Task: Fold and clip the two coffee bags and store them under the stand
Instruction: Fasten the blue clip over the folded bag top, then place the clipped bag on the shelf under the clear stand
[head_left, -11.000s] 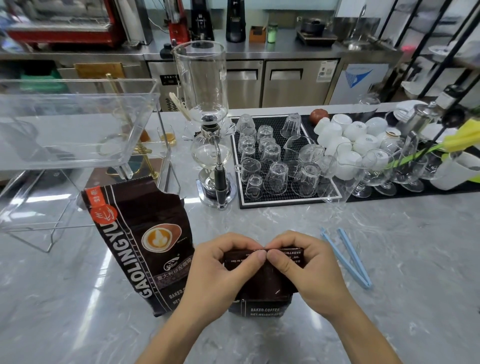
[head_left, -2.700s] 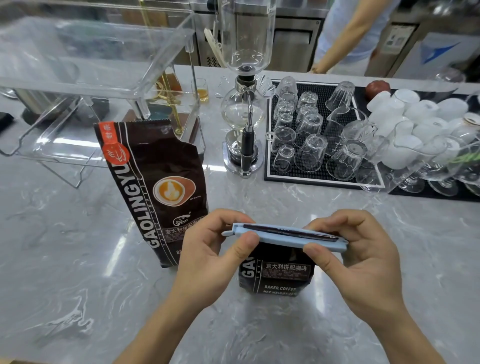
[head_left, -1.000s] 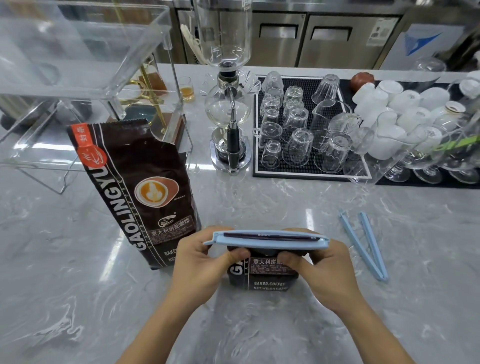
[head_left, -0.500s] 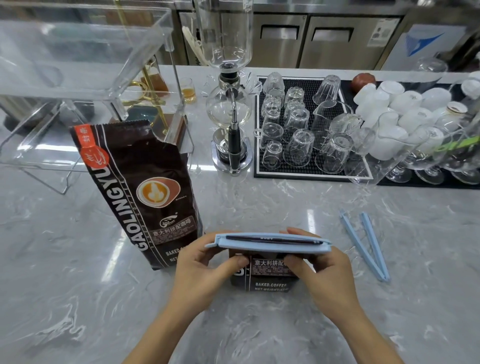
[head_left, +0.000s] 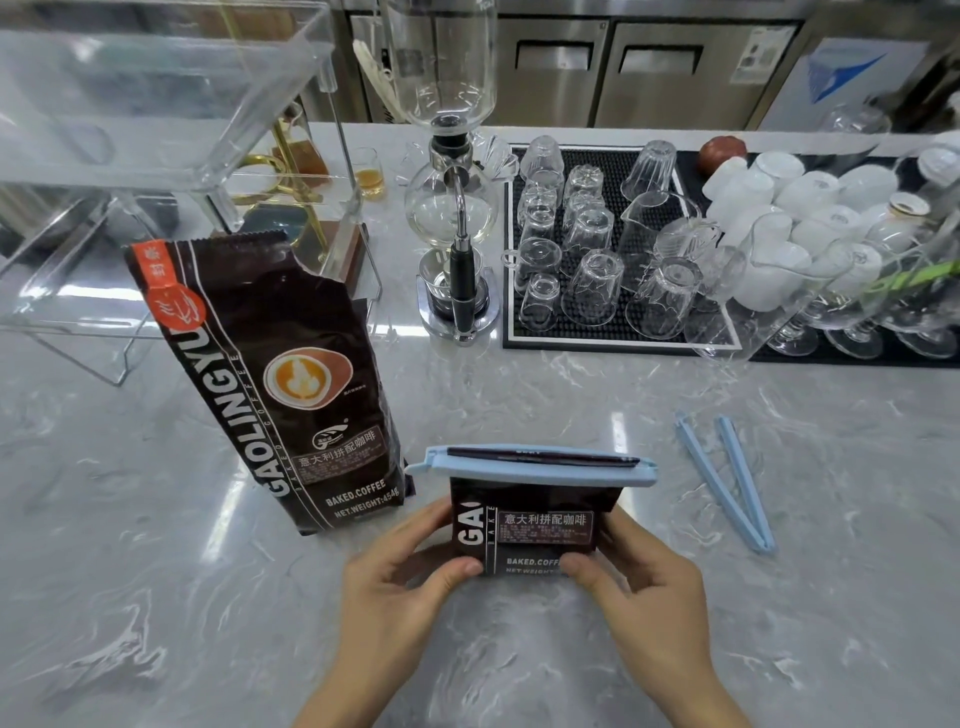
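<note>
A grey marble-patterned countertop (head_left: 156, 597) carried everything; at its far left stood a clear acrylic stand (head_left: 171, 104), raised on clear legs; just in front of it a tall dark-brown coffee bag (head_left: 270, 384) stood upright, its top unfolded and unclipped; nearer, right of that bag, sat a short folded dark-brown coffee bag (head_left: 535, 525), its rolled top held in a closed pale-blue plastic clip (head_left: 535, 465); the left hand (head_left: 400, 587) gripped its left side, thumb on the front, fingers curled behind; the right hand (head_left: 639, 582) gripped its right side likewise; a second pale-blue clip (head_left: 727, 483) lay open to the right, well apart from both bags.
</note>
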